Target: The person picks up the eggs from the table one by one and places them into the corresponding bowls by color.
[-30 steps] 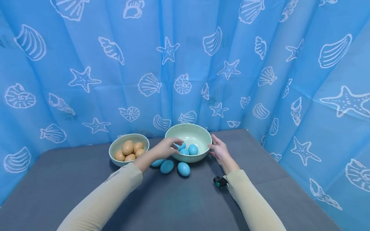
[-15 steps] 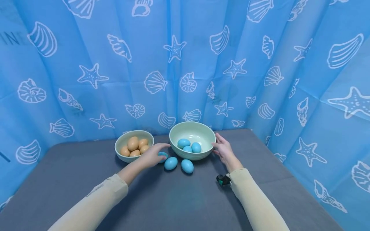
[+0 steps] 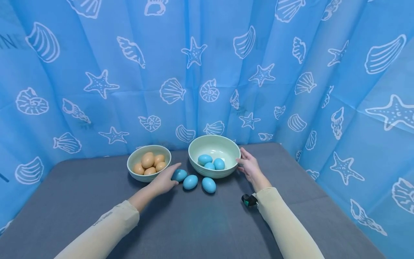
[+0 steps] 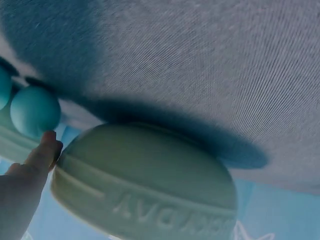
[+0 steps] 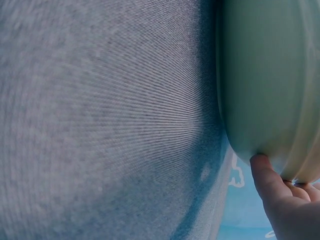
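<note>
My left hand (image 3: 164, 180) is at the leftmost loose blue egg (image 3: 179, 175), a finger and thumb reaching along either side of it. In the left wrist view a fingertip lies right at the edge of a blue egg (image 4: 35, 112). Two more blue eggs, a middle one (image 3: 190, 182) and a right one (image 3: 209, 185), lie on the table before the large pale green bowl (image 3: 214, 174). Three blue eggs (image 3: 205, 159) sit inside that bowl. My right hand (image 3: 251, 169) touches the bowl's right side with its fingertips, as the right wrist view also shows.
A smaller pale green bowl (image 3: 132, 166) with several brown eggs (image 3: 147, 159) stands left of the large bowl, beside my left hand. A small black object (image 3: 248, 200) is at my right cuff. A blue shell-patterned curtain (image 3: 207, 72) hangs behind the grey-covered table (image 3: 200, 226).
My left hand has moved from over the large bowl leftward and down to the leftmost loose egg. The right hand stays at the bowl. The view has shifted slightly.
</note>
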Available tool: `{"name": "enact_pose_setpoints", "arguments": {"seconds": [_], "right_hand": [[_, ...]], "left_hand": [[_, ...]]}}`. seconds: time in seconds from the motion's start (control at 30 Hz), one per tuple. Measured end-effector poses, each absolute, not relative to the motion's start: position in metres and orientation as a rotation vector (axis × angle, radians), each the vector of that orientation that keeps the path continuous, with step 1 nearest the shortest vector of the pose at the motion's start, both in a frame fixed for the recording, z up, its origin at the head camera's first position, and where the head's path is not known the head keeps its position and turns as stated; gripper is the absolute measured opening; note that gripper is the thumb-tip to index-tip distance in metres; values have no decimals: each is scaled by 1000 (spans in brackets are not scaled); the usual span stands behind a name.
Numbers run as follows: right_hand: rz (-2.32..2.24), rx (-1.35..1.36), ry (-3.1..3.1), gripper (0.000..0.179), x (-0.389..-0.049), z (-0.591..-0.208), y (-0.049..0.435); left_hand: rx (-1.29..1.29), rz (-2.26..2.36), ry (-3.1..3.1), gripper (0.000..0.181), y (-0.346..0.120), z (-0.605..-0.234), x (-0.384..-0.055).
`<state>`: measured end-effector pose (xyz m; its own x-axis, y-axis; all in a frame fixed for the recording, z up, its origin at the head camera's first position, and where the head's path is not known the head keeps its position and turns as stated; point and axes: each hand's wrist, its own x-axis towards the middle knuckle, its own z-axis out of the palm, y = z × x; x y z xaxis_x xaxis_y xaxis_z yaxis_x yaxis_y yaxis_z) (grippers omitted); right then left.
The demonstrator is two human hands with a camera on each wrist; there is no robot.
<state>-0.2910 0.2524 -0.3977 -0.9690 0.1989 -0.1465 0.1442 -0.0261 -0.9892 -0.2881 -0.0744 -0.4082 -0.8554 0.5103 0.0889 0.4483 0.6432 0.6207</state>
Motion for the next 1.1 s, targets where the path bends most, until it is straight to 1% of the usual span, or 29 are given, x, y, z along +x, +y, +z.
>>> {"name": "enact_pose_setpoints", "arguments": {"seconds": [0.27, 0.63, 0.83, 1.1], "right_hand": [[2184, -376, -2166, 63, -290, -398, 252], [2197, -392, -2152, 62, -290, -396, 252], [2199, -395, -2149, 63, -290, -396, 252], [2180, -405, -2171, 63, -290, -397, 252]], "left_hand": [[764, 1005, 2763, 66, -74, -419, -292], [690, 989, 2834, 56, -72, -432, -295], [652, 980, 2930, 49, -68, -432, -295], [613, 982, 2967, 48, -65, -434, -293]]}}
